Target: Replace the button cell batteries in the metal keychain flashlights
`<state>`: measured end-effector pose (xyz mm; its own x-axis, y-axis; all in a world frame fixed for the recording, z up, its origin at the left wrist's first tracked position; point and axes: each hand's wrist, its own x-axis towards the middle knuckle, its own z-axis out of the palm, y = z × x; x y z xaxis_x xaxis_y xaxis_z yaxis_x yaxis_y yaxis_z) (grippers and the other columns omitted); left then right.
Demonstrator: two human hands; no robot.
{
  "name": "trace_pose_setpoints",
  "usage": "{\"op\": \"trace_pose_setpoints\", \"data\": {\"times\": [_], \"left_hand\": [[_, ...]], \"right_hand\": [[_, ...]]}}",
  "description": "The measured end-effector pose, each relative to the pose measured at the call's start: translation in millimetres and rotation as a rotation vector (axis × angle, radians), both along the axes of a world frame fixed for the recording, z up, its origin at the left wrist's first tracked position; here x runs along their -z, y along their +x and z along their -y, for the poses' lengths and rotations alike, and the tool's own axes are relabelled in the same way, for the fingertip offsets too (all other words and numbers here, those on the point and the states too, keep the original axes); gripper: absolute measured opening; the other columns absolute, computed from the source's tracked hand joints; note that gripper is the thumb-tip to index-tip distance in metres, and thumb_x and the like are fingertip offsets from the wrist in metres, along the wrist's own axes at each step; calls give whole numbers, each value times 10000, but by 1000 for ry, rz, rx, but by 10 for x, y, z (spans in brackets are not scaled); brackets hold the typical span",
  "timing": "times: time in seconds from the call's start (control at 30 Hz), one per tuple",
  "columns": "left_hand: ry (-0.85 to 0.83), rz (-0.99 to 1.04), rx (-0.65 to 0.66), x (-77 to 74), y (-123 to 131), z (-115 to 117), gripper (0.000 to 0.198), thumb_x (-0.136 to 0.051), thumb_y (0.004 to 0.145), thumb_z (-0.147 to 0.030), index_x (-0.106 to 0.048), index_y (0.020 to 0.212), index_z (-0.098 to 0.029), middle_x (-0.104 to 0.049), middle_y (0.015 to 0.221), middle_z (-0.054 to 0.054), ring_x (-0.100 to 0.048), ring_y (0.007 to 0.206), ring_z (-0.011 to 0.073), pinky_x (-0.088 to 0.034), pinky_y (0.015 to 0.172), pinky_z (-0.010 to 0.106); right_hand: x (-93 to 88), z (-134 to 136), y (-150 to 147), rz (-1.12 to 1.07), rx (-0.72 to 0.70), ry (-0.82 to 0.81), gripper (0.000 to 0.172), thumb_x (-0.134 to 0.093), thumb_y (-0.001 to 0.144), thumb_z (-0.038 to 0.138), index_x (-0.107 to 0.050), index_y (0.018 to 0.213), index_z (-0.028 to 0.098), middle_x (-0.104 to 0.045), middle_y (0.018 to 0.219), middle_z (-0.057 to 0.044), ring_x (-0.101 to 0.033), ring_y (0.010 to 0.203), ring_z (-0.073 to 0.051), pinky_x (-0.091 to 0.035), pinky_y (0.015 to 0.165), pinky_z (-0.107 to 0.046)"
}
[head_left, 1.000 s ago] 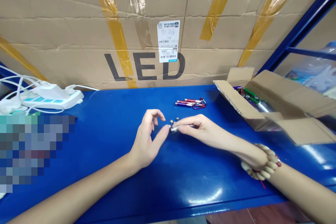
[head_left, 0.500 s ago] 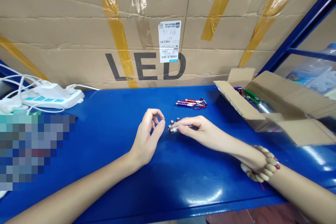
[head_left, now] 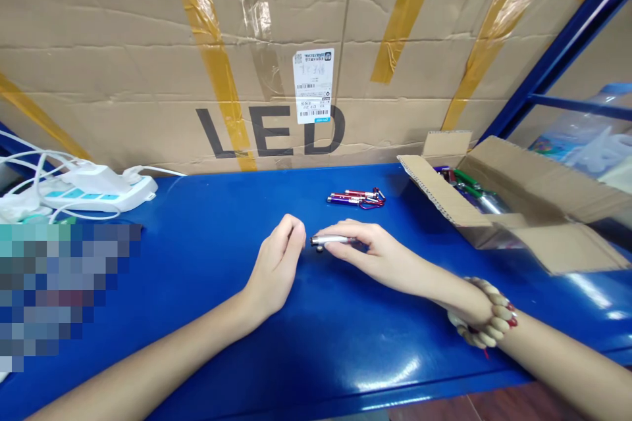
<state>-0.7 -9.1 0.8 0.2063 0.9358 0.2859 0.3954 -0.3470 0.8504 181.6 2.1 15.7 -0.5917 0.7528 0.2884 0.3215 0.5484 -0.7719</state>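
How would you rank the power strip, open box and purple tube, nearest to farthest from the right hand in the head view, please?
1. Purple tube, just beyond the right hand.
2. Open box, right side.
3. Power strip, far left.

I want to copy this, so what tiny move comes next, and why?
Perhaps the left hand should move to the tip of the silver tube: the right hand holds it pointing that way across a small gap, with a small round piece just below.

The slim tube [head_left: 332, 240] is silver, the clipped tubes [head_left: 344, 200] red and purple, the table [head_left: 212, 230] blue, the bracelet [head_left: 500, 312] beige and red.
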Motion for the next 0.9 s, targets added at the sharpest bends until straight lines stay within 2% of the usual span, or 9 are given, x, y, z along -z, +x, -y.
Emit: {"op": "trace_pose_setpoints", "data": {"times": [0.13, 0.23, 0.43, 0.53, 0.63, 0.73, 0.83, 0.9], "left_hand": [[-2, 27, 7, -4, 1, -6, 329, -239, 944, -409, -399, 737, -210, -444, 740, -10, -429, 718, 153, -328, 702, 290], [4, -3, 31, -22, -4, 11, 272, -299, 925, -411, -421, 792, -208, -450, 758, -7, -435, 722, 156, -334, 698, 293], [45, -8, 53, -35, -5, 40, 262, -276, 928, -395, -422, 819, -207, -465, 784, 2, -448, 726, 155, -355, 696, 296], [83, -81, 44, -10, -2, 42, 212, -363, 906, -396, -420, 818, -212, -467, 772, -10, -439, 699, 148, -357, 669, 288], [177, -247, 58, 21, -1, 39, 208, -466, 863, -392, -405, 769, -216, -468, 746, -21, -429, 694, 152, -347, 652, 286], [218, -356, 40, 34, -2, 21, 219, -459, 873, -378, -413, 737, -213, -477, 731, -17, -427, 712, 164, -346, 661, 295], [206, -362, 71, 17, -6, -3, 244, -443, 888, -355, -440, 696, -204, -474, 717, -11, -424, 719, 167, -340, 672, 295], [183, -293, 68, -8, -8, -14, 283, -430, 894, -333, -434, 645, -197, -465, 686, -11, -421, 700, 159, -333, 674, 290]], "right_hand": [[-22, -3, 7, -9, 13, -21, 233, -526, 872, 307, -682, 1019, 214, -685, 979, -20, -580, 913, -153, -449, 815, -281], [-25, 13, -1, 10, 21, -7, 234, -515, 878, 309, -678, 1014, 210, -678, 949, -19, -570, 879, -148, -443, 797, -280], [-42, 29, 1, 96, -23, 79, 239, -479, 906, 300, -648, 1044, 202, -652, 920, -19, -532, 847, -135, -417, 806, -279], [-32, 36, 13, 167, -16, 150, 249, -457, 919, 314, -642, 1047, 208, -639, 872, -25, -510, 840, -147, -413, 810, -299], [28, 47, 19, 205, -51, 183, 299, -421, 930, 332, -558, 1170, 219, -615, 1018, -49, -508, 941, -170, -427, 849, -331], [93, 39, 19, 201, -77, 192, 356, -400, 937, 308, -442, 1285, 242, -561, 1169, -59, -486, 1068, -179, -424, 914, -355], [92, -9, 33, 160, -15, 199, 390, -433, 923, 267, -407, 1310, 224, -558, 1180, -75, -506, 1067, -176, -426, 936, -370], [51, -55, 56, 127, 27, 207, 367, -491, 896, 262, -468, 1257, 200, -597, 1111, -77, -548, 1002, -173, -454, 895, -355]]}}
